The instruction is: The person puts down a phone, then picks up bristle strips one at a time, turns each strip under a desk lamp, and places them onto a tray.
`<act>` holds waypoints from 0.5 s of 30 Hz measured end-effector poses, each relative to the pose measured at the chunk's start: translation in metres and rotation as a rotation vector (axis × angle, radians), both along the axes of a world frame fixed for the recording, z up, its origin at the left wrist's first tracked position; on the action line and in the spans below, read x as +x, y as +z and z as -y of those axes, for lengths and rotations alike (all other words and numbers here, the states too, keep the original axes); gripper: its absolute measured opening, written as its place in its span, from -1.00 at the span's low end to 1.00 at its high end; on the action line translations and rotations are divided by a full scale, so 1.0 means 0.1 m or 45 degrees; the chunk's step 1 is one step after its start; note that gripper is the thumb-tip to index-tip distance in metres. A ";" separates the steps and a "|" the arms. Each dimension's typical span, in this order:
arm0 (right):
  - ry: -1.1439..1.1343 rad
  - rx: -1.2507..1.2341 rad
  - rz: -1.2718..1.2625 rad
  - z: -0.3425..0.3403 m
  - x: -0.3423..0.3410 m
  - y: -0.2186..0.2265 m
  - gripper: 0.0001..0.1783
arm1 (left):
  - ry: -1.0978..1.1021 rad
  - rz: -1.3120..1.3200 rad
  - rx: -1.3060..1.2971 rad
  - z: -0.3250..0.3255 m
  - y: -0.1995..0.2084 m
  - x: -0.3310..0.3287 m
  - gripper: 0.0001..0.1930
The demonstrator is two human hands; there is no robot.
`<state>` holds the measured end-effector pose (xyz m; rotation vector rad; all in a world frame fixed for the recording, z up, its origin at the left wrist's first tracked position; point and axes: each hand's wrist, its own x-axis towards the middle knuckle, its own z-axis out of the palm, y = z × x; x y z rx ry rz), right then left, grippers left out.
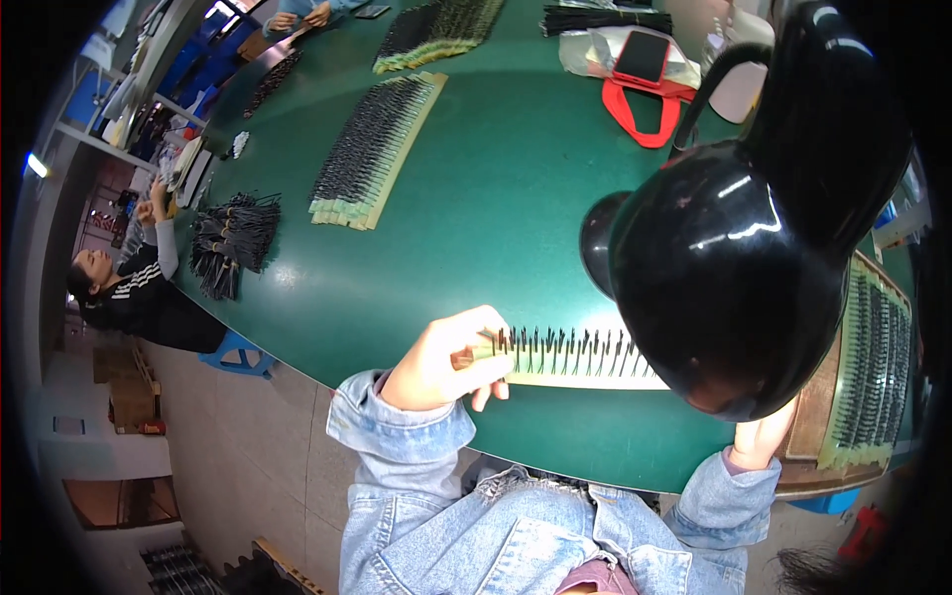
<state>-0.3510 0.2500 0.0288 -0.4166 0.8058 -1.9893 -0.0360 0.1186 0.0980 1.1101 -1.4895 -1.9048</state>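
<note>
My left hand [446,362] is closed on the left end of a pale strip [585,380], thumb and fingers pinching it near the table's front edge. A row of short black wire pieces [575,342] stands along the strip, crossing its long edge. The strip's right end disappears behind a glossy black lamp head [724,268]. My right hand [764,436] shows only its wrist side below that lamp head; its fingers are hidden, so I cannot see what it touches.
More loaded strips [377,149] lie together on the green table [476,228], others on a wooden board [808,426] at right. Tied black wire bundles [233,238] sit at left. A red-cased phone [643,58] lies far right. One co-worker [139,278] is at left; another's hands [302,17] are far off.
</note>
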 end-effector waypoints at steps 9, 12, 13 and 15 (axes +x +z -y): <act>0.019 0.081 -0.247 -0.06 0.07 -0.13 -0.68 | -0.587 0.272 -0.251 0.11 -0.17 0.14 -0.85; 0.142 -0.021 -0.312 -0.10 0.00 -0.24 -0.65 | -0.501 0.372 -0.073 0.15 -0.11 0.35 -0.81; 0.177 -0.034 -0.374 -0.13 -0.06 -0.33 -0.62 | -0.409 0.395 -0.037 0.17 -0.08 0.45 -0.81; 0.212 -0.063 -0.434 -0.13 -0.09 -0.33 -0.58 | -0.200 0.380 -0.048 0.19 -0.04 0.72 -0.82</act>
